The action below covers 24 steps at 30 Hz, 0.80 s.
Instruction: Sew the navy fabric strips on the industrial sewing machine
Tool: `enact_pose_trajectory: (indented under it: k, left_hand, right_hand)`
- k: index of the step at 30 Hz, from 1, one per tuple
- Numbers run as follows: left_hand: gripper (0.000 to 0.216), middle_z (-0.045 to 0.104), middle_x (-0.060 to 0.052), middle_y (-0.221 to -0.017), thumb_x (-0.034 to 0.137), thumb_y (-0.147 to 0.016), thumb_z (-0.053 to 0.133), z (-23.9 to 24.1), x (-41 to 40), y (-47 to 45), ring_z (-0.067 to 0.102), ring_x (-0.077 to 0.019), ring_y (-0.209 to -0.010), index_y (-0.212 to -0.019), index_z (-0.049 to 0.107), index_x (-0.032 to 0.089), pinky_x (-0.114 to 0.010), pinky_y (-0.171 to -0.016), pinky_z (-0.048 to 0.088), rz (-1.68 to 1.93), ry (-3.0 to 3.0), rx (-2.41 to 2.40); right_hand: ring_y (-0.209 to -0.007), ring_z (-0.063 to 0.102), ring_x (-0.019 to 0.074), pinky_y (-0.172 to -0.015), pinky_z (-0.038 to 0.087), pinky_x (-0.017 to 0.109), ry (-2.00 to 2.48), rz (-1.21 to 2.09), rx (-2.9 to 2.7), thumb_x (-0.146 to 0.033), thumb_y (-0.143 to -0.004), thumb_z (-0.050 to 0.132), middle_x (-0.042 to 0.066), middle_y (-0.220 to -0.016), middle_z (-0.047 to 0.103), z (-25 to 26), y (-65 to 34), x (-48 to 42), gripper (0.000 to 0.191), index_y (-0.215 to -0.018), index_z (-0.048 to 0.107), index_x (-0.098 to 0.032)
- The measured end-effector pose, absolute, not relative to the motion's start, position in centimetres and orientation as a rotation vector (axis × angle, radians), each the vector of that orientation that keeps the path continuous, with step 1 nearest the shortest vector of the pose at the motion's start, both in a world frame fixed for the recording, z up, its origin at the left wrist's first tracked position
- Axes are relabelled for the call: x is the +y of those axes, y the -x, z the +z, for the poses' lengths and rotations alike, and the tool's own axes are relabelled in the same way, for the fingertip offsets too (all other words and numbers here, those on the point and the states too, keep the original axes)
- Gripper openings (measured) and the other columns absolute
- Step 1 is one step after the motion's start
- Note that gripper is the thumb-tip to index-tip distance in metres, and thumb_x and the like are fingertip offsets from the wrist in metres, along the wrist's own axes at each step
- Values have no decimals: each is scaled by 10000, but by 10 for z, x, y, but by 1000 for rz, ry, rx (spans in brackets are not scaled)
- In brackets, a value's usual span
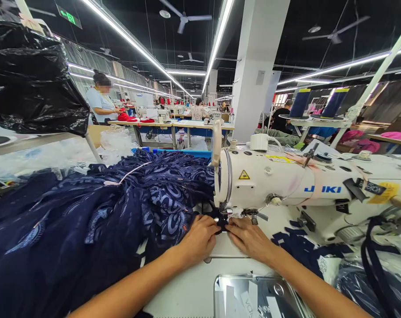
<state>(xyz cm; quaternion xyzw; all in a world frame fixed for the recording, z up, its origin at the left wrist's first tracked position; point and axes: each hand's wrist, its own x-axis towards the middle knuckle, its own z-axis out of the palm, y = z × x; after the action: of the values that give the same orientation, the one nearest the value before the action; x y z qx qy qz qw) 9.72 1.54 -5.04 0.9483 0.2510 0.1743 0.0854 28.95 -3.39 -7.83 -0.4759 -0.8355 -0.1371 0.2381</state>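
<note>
At the needle end of a white sewing machine [253, 176], a small dark piece of fabric [222, 222] lies under the presser foot. My left hand [200, 235] grips it from the left with curled fingers. From the right, my right hand [249, 238] pinches its other edge, fingertips close to the foot. The needle itself is too small to make out. Left of the machine spreads a large heap of navy patterned fabric [121, 212], with a pale tie [134, 172] across it.
A metal tray [226, 282] with white labels sits at the front. Navy fabric strips [296, 243] and a clear plastic bag [365, 282] lie to the right. Thread cones [299, 104] stand behind the machine. A black plastic bag [35, 79] hangs upper left. Other people work at tables beyond.
</note>
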Motion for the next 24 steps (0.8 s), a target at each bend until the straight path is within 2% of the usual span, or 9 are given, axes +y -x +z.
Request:
enact_pose_trajectory:
  k: [4,9,14,17,21,24]
  left_hand:
    - [350,537,-60,-872,52,-771,399,-52,10,-100,468,-202,-866,-1040,597,156,-356,-795,373,462,-2926,767]
    - [391,502,-72,-937,37,-747,427,-51,8,-101,427,-216,-917,-1093,559,164,-367,-813,373,358,-2971,770]
    - [401,519,-89,-955,28,-751,427,-50,5,-104,439,-223,-924,-1110,556,152,-381,-826,381,318,-2989,787]
    - [423,531,-103,-1050,22,-747,432,-53,4,-104,446,-231,-979,-1140,533,140,-402,-877,360,328,-3010,787]
    - [461,507,-116,-1206,64,-734,493,-54,6,-99,403,-268,-1121,-1190,481,133,-508,-982,241,209,-3065,721]
    - [491,482,-123,-1261,149,-735,573,-51,13,-92,351,-299,-1192,-1212,457,140,-576,-999,167,85,-3076,658]
  right_hand:
    - [-861,609,196,-753,510,342,1315,-202,-2209,-167,-824,428,88,-955,652,-84,-296,-30,267,-957,660,-177]
    - [-889,616,167,-780,510,302,1258,4,-2153,-205,-848,426,55,-939,676,-88,-307,-25,265,-958,668,-208]
    - [-882,616,169,-767,513,299,1196,-152,-2269,-218,-882,377,83,-979,659,-84,-308,-27,299,-986,656,-193]
    - [-854,614,184,-736,520,318,1156,-335,-2332,-212,-901,321,110,-984,644,-82,-307,-29,340,-1001,642,-164]
    - [-832,603,185,-717,518,315,1123,-435,-2342,-199,-902,315,120,-954,633,-79,-302,-31,333,-982,633,-138]
    - [-820,591,191,-721,508,330,1123,-421,-2348,-185,-888,347,105,-922,624,-77,-297,-34,291,-958,626,-142]
